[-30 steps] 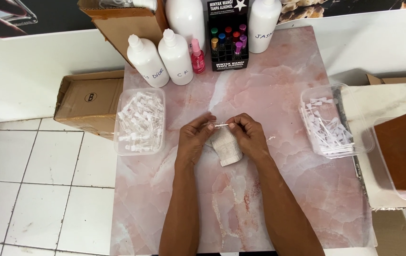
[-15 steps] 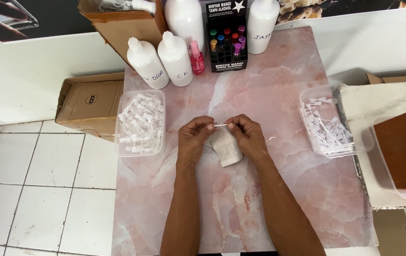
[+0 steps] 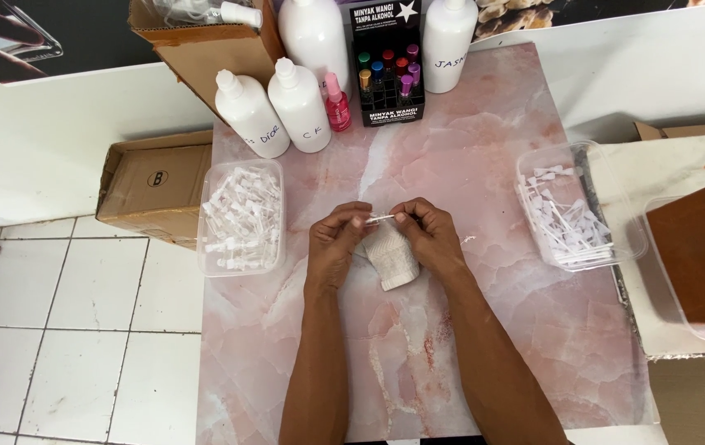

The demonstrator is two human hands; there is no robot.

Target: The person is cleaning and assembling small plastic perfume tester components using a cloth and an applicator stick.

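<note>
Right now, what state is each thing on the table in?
Left hand: fingers pinching one end of the thin clear vial.
Right hand: pinching the other end.
White cloth: folded, under the hands.
Left tray: open, full of vials.
Right tray: open, holding white sticks.
Big white bottles: upright, capped.

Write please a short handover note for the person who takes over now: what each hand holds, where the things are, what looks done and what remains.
Left hand and right hand: together they pinch a thin clear vial by its ends, above a folded white cloth on the pink marble table.
Left tray: many small clear vials.
Right tray: thin white-tipped sticks.
Back edge: white bottles and a black box of small coloured bottles.
Done or left: cannot tell; one piece is in hand and both trays hold many.
</note>
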